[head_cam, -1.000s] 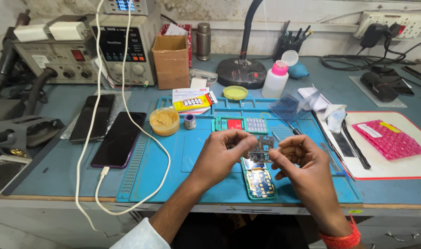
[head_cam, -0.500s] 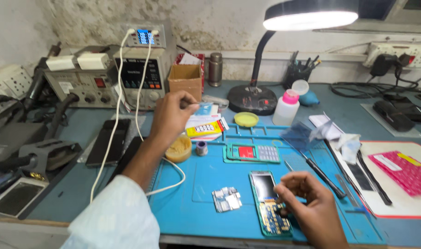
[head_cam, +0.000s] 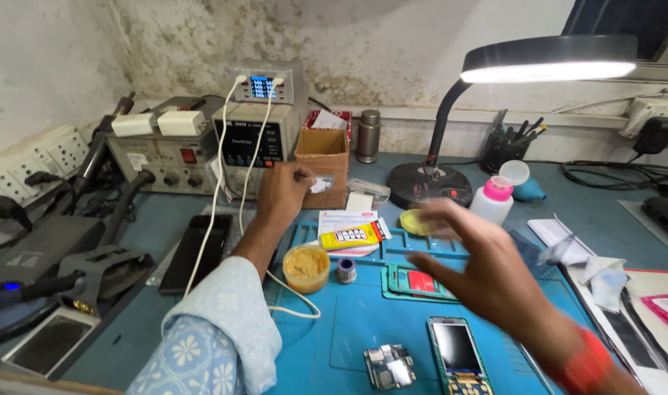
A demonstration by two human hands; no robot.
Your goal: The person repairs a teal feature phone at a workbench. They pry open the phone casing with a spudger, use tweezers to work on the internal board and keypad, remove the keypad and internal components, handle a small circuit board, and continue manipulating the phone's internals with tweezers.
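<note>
Two hands are up over the bench [head_cam: 604,212], above a blue work mat [head_cam: 363,329]. Nearest, at the mat's front edge, lie a small bare circuit board [head_cam: 389,366] and, just beside it, an opened keypad phone [head_cam: 457,356] whose lower end is cut off by the frame. The right hand [head_cam: 487,271] hovers above the mat with fingers spread, its grip released and holding nothing; it is blurred, so the fingertips are hard to make out. Further in stand a round tub [head_cam: 305,268] filled with tan paste and a tiny dark pot [head_cam: 346,271] whose contents cannot be told. Behind them a yellow glue tube [head_cam: 352,235] rests on a card. The left hand [head_cam: 284,192] reaches to the open cardboard box [head_cam: 323,167], thumb and forefinger pinched on a small pale piece [head_cam: 321,184] at the box's front; what the piece is cannot be told. Inside the box only a white slip shows; the rest is hidden by its walls. Beyond are a metal flask [head_cam: 368,135], a white bottle [head_cam: 492,201] with pink collar and open cap, and a dark cup of tools [head_cam: 503,146] by the lamp [head_cam: 451,175].
</note>
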